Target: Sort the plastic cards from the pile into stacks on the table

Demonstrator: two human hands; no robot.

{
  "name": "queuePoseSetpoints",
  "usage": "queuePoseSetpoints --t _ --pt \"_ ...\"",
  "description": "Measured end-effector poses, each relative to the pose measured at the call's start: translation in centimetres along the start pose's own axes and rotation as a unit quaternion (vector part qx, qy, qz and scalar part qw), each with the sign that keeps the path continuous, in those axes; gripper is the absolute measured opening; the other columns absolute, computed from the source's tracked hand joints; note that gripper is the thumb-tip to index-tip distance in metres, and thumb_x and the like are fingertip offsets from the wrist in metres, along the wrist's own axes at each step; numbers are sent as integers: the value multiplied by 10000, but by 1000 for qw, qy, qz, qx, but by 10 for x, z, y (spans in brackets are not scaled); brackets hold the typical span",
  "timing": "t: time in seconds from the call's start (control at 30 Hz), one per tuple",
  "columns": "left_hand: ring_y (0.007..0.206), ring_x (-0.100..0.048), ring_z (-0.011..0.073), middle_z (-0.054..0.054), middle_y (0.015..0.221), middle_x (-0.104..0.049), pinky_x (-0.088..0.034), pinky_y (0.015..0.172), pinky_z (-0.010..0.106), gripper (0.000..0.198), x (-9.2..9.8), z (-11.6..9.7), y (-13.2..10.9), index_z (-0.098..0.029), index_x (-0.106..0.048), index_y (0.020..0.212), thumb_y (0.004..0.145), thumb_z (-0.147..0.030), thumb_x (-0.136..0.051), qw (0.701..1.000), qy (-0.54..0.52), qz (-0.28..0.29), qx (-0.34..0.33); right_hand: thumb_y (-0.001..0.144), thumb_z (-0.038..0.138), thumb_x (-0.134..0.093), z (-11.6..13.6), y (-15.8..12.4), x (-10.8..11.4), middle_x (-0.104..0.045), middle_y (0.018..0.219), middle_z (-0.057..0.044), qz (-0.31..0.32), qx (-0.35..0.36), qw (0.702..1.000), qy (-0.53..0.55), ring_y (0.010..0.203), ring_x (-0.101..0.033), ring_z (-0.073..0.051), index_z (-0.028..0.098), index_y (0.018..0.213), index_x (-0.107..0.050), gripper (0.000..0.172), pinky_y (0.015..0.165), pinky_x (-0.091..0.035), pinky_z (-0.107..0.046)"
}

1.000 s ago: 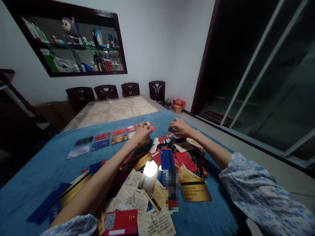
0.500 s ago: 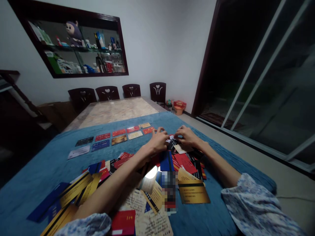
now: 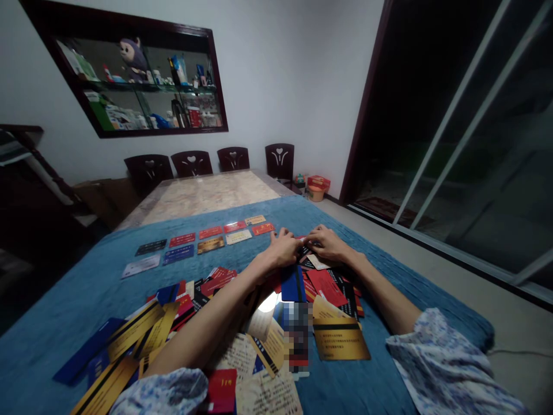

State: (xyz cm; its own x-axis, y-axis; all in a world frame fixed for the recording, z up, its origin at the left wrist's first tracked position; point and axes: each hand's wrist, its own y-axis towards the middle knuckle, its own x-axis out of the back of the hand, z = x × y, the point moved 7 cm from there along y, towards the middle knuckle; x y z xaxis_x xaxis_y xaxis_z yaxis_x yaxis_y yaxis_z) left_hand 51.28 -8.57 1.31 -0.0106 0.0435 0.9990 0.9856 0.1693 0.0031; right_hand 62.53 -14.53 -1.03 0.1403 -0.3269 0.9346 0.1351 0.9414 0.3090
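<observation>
Both hands are at the far end of a loose heap of cards. My left hand [image 3: 285,248] is bent over the heap, its fingertips close to the right hand's. Beside it, my right hand [image 3: 326,243] has curled fingers on the cards; what lies under its fingertips is too small to name. Below the hands lie a blue card [image 3: 292,283], a red card [image 3: 327,287] and a gold card [image 3: 341,339]. More gold cards [image 3: 136,329] spread to the left. Beyond the left forearm, two rows of cards include a black one [image 3: 151,247] and a white one [image 3: 141,266].
A blue cloth [image 3: 99,288] covers the near part of the table [image 3: 207,193]. Dark chairs [image 3: 280,161] stand behind it. An orange bucket [image 3: 316,192] sits on the floor near the glass door [image 3: 466,127]. A shelf niche [image 3: 159,135] is in the wall.
My left hand has moved slightly right, closer to my right hand. The fingers of my right hand have shifted over the cards. The view has shifted a little.
</observation>
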Motion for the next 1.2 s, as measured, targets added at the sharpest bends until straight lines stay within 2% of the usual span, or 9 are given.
queuePoseSetpoints --t 0.2,0.4,0.5,0.6,0.73,1.03,1.2 --pt "1238 -404 353 138 1199 -627 -335 1006 603 448 -1 11 2 -285 -666 1267 845 -176 -562 1000 8 -22 10 920 299 -551 2 1 -3 -716 1114 -98 19 -2 1000 12 1016 -538 -261 251 1143 -757 307 922 -400 -409" --pt "1170 -429 323 128 1126 -676 -340 986 555 351 1 13 0 -240 -761 1083 818 -141 -554 1000 0 -12 4 911 370 -552 5 1 -4 -678 1269 -91 41 13 997 57 1126 -509 -289 251 1200 -743 367 1004 -379 -460" --pt "1169 -437 324 129 1109 -683 -347 995 570 244 4 9 -2 -202 -770 946 872 -239 -540 1000 0 -11 -4 868 345 -573 4 1 -5 -654 1327 -82 63 10 995 80 1145 -492 -298 255 1241 -725 412 1010 -383 -476" --pt "1163 -455 330 138 1081 -677 -346 1015 594 346 7 7 -4 -163 -755 876 914 -411 -518 1000 -15 -11 -9 797 252 -566 3 2 -7 -633 1364 -81 79 12 993 84 1148 -486 -298 234 1287 -698 508 1019 -381 -483" --pt "1161 -479 331 140 1095 -670 -374 1015 568 341 5 11 -4 -152 -751 912 875 -438 -570 1000 -29 -2 6 756 206 -569 3 2 -7 -642 1352 -67 73 12 995 70 1137 -493 -294 250 1282 -700 543 1007 -394 -475" --pt "1098 -536 342 165 973 -716 -419 949 493 255 6 12 -2 -137 -752 850 826 -328 -586 999 -37 -2 24 850 329 -629 9 0 -1 -692 1258 -94 28 25 997 70 1097 -522 -282 250 1199 -737 374 967 -414 -463" --pt "941 -620 284 116 817 -727 -416 949 462 280 9 14 -3 -146 -756 819 855 -302 -526 999 -40 3 33 862 324 -634 14 -1 2 -725 1166 -97 3 44 997 64 1057 -544 -266 231 1150 -755 326 946 -427 -430"
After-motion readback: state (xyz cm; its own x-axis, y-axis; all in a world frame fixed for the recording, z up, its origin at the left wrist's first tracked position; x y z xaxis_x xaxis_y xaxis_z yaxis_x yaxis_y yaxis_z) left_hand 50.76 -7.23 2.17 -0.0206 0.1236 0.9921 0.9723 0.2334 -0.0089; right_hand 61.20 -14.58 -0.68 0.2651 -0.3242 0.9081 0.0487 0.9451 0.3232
